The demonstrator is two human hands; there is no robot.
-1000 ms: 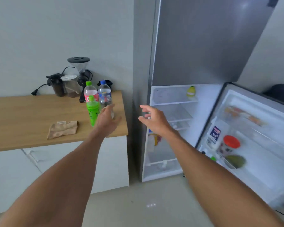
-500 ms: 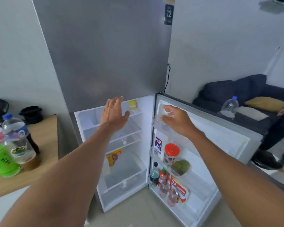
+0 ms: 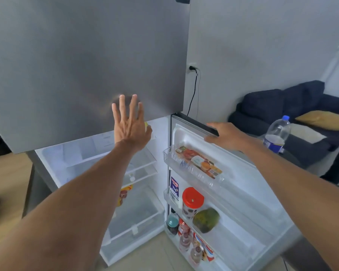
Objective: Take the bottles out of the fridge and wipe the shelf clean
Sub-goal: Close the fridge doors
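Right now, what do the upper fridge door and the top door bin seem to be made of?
Upper fridge door: probably brushed metal or a metal-look coating; grey, matte, with a soft blurred reflection around the left hand.
Top door bin: clear, glossy plastic, it seems; the packet inside shows through its wall.

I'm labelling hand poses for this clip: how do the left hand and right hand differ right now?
The left hand is raised with fingers spread and pointing up in front of the grey freezer door; the right hand lies low and flat. The left hand holds nothing, while the right hand rests on the top edge of the open fridge door, fingers over it. Both are bare, with arms stretched forward.
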